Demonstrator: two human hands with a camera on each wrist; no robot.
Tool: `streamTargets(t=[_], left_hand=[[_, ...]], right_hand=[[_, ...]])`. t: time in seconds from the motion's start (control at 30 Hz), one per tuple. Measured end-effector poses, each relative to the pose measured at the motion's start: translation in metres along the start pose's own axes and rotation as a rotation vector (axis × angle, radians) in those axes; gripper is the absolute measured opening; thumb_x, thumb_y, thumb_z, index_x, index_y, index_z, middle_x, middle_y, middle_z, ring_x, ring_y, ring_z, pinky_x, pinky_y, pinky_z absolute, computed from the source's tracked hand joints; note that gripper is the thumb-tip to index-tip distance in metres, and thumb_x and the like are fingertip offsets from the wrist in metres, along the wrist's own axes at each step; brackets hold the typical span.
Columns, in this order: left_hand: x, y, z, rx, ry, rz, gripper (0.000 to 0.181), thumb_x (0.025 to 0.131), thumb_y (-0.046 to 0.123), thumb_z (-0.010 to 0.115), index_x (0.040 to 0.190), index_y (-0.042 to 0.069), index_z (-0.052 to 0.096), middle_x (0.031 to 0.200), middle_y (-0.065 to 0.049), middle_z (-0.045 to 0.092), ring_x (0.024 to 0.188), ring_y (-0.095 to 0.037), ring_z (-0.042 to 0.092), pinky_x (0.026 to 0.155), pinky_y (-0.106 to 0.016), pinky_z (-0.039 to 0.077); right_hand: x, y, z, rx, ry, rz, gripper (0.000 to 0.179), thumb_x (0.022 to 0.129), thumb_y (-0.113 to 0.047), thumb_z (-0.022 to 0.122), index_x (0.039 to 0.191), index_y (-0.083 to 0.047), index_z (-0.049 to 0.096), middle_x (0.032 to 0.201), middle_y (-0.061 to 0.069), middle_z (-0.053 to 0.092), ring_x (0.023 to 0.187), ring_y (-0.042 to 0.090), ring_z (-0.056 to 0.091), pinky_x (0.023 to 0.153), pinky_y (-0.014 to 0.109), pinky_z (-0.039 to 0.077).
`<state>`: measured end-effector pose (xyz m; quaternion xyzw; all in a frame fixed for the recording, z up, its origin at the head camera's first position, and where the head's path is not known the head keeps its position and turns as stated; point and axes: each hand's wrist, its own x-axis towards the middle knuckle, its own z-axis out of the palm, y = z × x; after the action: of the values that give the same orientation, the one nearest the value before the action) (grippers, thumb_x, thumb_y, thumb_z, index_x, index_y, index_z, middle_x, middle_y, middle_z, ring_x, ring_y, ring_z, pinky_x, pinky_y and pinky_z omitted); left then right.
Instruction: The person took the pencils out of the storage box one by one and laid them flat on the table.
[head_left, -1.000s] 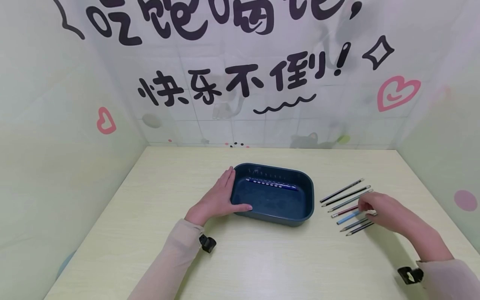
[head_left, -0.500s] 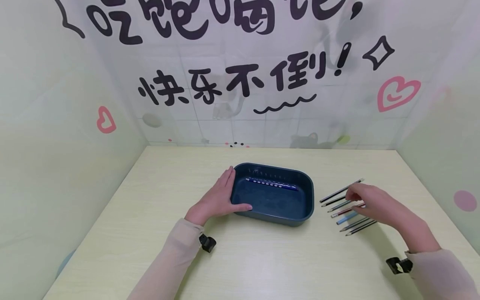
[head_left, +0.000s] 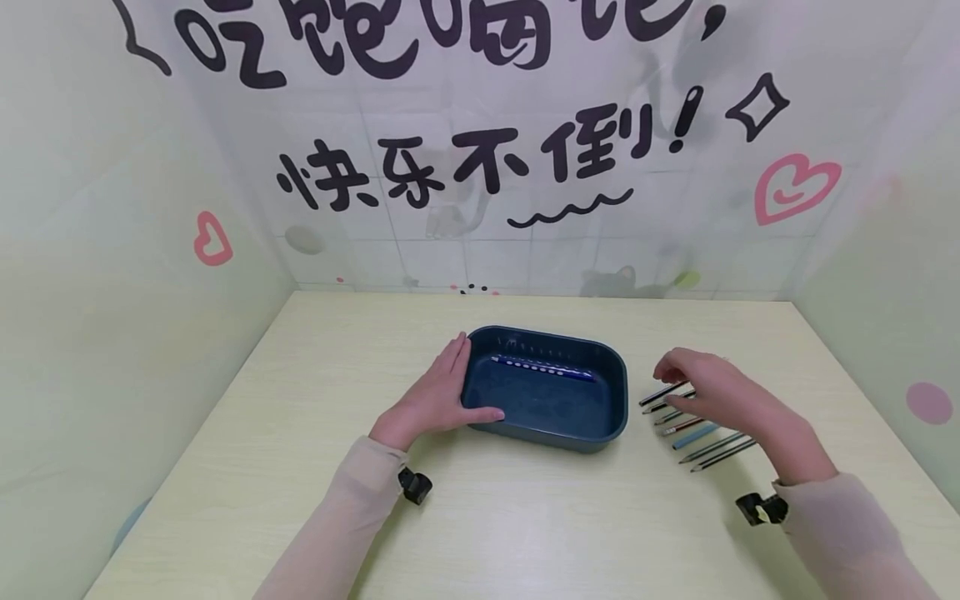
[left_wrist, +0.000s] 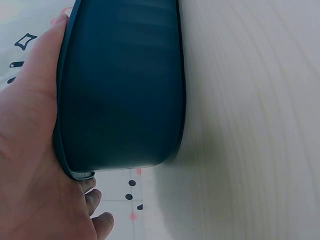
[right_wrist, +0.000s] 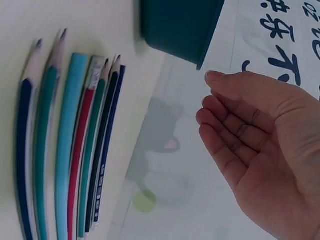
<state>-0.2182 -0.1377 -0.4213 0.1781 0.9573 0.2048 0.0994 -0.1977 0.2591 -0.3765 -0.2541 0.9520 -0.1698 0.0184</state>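
A dark blue rectangular tray point(head_left: 547, 429) sits mid-table, with a blue pencil with white dots point(head_left: 540, 367) lying inside it. Along the tray's left end lies my left hand point(head_left: 438, 396), its fingers extended against the outside and its thumb over the front rim; the left wrist view shows this hand point(left_wrist: 30, 135) against the tray wall point(left_wrist: 122, 90). My right hand point(head_left: 723, 392) hovers over a row of several pencils point(head_left: 708, 454). In the right wrist view the fingers of this hand point(right_wrist: 265, 145) are loosely bent, with nothing between them, and apart from the pencils point(right_wrist: 65, 150).
The pale wooden table point(head_left: 300, 383) is bounded by a back wall sheet point(head_left: 420, 258) with large printed characters, and by pale side walls point(head_left: 97, 292). A black wrist camera point(head_left: 415, 486) sits on the left wrist, another camera point(head_left: 761, 508) on the right.
My right hand has moved left and toward the back, from the right part of the pencil row to over its far end. The left hand and the tray have stayed put.
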Motion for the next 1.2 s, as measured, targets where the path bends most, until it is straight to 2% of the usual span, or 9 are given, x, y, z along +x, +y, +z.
streamTargets(t=[0.43, 0.7, 0.97, 1.2], left_hand=[[-0.002, 0.000, -0.001, -0.005, 0.006, 0.007, 0.126, 0.078, 0.071, 0.069, 0.160, 0.006, 0.000, 0.170, -0.009, -0.006, 0.158, -0.027, 0.002, 0.127, -0.045, 0.018], [-0.002, 0.000, 0.000, 0.013, 0.004, 0.010, 0.126, 0.078, 0.072, 0.068, 0.160, 0.006, -0.002, 0.169, -0.010, -0.007, 0.158, -0.027, 0.001, 0.128, -0.045, 0.018], [-0.002, 0.000, -0.001, 0.009, 0.006, 0.020, 0.126, 0.078, 0.071, 0.069, 0.160, 0.005, -0.001, 0.169, -0.010, -0.007, 0.158, -0.027, 0.002, 0.127, -0.045, 0.018], [-0.003, 0.000, -0.002, 0.000, 0.006, 0.024, 0.125, 0.079, 0.070, 0.070, 0.160, 0.003, 0.001, 0.169, -0.011, -0.005, 0.158, -0.028, 0.003, 0.127, -0.045, 0.018]], right_hand=[[0.038, -0.026, 0.010, -0.002, 0.005, -0.033, 0.027, 0.088, -0.010, 0.075, 0.112, -0.002, 0.065, 0.106, 0.011, 0.069, 0.097, 0.028, 0.066, 0.085, 0.044, 0.058], [0.064, -0.038, 0.023, 0.068, -0.039, -0.055, 0.028, 0.089, -0.011, 0.075, 0.113, -0.002, 0.065, 0.108, 0.011, 0.069, 0.099, 0.026, 0.067, 0.088, 0.044, 0.058], [0.091, -0.045, 0.041, 0.118, -0.050, -0.071, 0.031, 0.089, -0.011, 0.074, 0.116, 0.001, 0.065, 0.110, 0.014, 0.069, 0.100, 0.027, 0.066, 0.090, 0.044, 0.057], [0.107, -0.049, 0.056, 0.171, -0.074, -0.062, 0.030, 0.090, -0.010, 0.073, 0.116, 0.003, 0.065, 0.111, 0.016, 0.069, 0.100, 0.028, 0.067, 0.090, 0.044, 0.057]])
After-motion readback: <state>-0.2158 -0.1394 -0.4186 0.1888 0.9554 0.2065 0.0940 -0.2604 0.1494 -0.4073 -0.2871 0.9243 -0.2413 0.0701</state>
